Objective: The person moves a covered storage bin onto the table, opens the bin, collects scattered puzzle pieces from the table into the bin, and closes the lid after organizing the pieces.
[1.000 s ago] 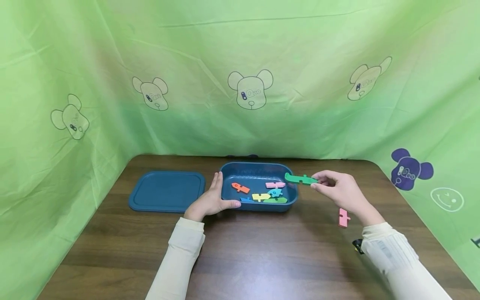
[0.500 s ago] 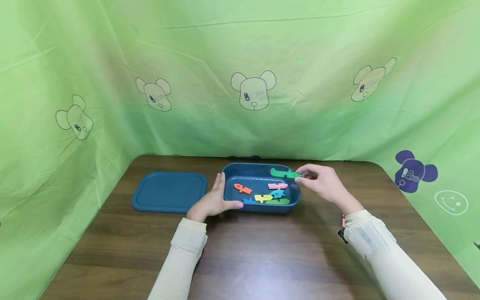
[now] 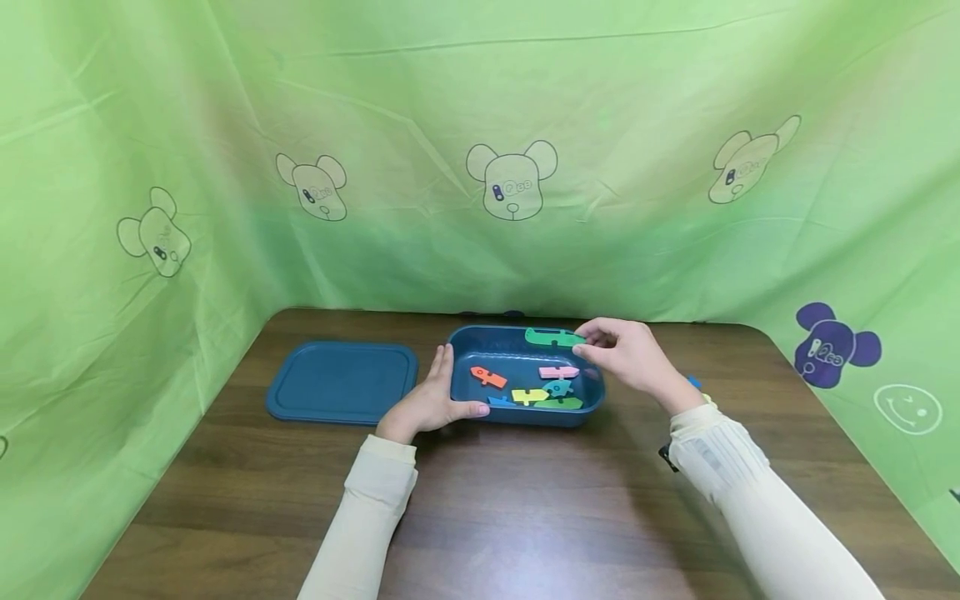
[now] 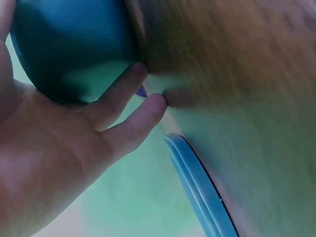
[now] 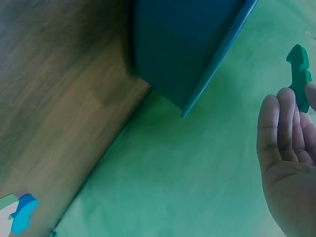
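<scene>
Dark green piece [image 3: 550, 337] pinched over the blue box [image 3: 536, 417]

At left, the lid [image 3: 341, 381] lies flat on the table [image 3: 480, 508]. Your left hand [image 3: 426, 408] rests against the box, its fingers straight and clasping nothing. Inside lie an orange piece [image 3: 489, 377], a yellow piece [image 3: 529, 397] and a pink piece [image 3: 558, 372], among others. Your right hand [image 3: 628, 357] pinches the dark green piece by its right end, near the back right corner.

Green piece [image 3: 553, 337], dark-blue box [image 3: 517, 365]
</scene>
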Demonstrator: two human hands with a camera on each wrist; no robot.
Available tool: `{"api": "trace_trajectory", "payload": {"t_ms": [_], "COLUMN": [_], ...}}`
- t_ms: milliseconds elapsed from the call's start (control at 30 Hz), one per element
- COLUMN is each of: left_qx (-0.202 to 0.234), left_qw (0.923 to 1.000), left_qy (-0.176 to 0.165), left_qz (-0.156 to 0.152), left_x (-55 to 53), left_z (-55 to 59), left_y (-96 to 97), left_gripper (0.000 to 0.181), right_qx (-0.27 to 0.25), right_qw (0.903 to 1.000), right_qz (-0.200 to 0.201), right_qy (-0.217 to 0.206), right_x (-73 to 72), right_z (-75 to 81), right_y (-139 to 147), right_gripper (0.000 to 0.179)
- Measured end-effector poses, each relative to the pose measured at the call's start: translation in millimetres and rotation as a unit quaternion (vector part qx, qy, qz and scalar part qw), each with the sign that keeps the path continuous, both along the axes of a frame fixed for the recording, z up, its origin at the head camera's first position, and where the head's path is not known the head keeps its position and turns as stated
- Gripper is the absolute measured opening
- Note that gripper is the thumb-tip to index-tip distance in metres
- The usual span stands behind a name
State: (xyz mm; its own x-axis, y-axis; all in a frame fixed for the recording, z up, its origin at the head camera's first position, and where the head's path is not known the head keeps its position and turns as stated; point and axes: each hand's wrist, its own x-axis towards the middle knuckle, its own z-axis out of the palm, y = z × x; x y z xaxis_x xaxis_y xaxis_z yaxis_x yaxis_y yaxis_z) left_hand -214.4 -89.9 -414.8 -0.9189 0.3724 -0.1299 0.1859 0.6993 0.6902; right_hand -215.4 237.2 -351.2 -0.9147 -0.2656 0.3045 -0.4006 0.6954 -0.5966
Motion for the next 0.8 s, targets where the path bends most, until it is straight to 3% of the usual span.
{"api": "trace_trajectory", "payload": {"t_ms": [800], "left_qx": [0.002], "left_qw": [0.9999], "left_qy": [-0.009], "left_qz": [0.006], "left_x": [-2.9], "left_z": [0.7], "left_y": [-0.6], "left_gripper": [0.123], "right_qx": [-0.016], "right_qw": [0.9985], "right_qz": [0.023], "right_qy": [-0.047], "right_x": [-33.7], "right_z": [5.3], "right_y": [-48.7], "right_gripper": [0.022]}}
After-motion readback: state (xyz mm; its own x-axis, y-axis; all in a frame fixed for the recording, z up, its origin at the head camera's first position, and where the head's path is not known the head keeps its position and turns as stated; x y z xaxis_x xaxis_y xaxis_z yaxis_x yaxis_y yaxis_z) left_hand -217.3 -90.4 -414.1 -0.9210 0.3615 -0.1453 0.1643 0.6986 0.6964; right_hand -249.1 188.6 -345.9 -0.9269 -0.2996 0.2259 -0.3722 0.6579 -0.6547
